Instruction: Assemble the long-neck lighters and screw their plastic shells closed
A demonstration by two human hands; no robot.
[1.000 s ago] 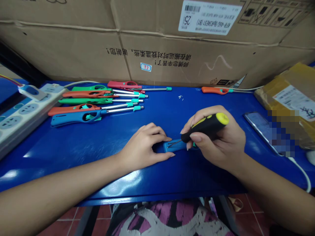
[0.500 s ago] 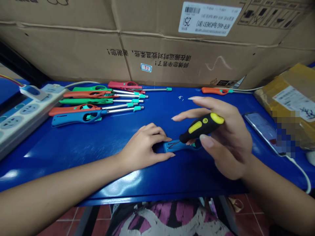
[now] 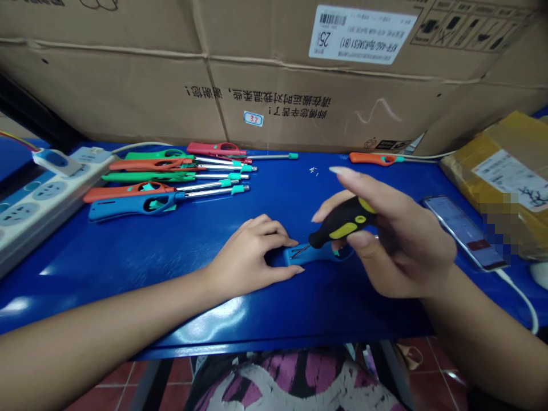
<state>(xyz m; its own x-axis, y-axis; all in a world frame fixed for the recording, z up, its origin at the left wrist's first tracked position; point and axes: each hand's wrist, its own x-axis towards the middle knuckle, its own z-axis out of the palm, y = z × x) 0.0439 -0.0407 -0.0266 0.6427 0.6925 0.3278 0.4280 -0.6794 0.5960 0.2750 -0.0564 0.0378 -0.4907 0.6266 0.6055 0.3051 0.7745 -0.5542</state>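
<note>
A blue lighter (image 3: 312, 254) lies flat on the blue table (image 3: 171, 251), in front of me. My left hand (image 3: 252, 254) is curled over its left end, fingers pressing it down. My right hand (image 3: 394, 234) holds a black and yellow screwdriver (image 3: 340, 222) between thumb and fingers, the index finger stretched out above it. The screwdriver's thin metal tip touches the lighter near my left fingertips.
Several long lighters (image 3: 166, 180) in red, green, orange and blue lie in a row at the back left. One orange lighter (image 3: 377, 158) lies at the back right. A power strip (image 3: 38, 194) is far left, a phone (image 3: 464, 231) and yellow parcel (image 3: 500, 171) right, cardboard boxes (image 3: 274, 74) behind.
My right hand has loosened and re-gripped the screwdriver, turning its handle; the fingers opened out and the index finger now points forward. My left hand and the blue lighter have stayed put.
</note>
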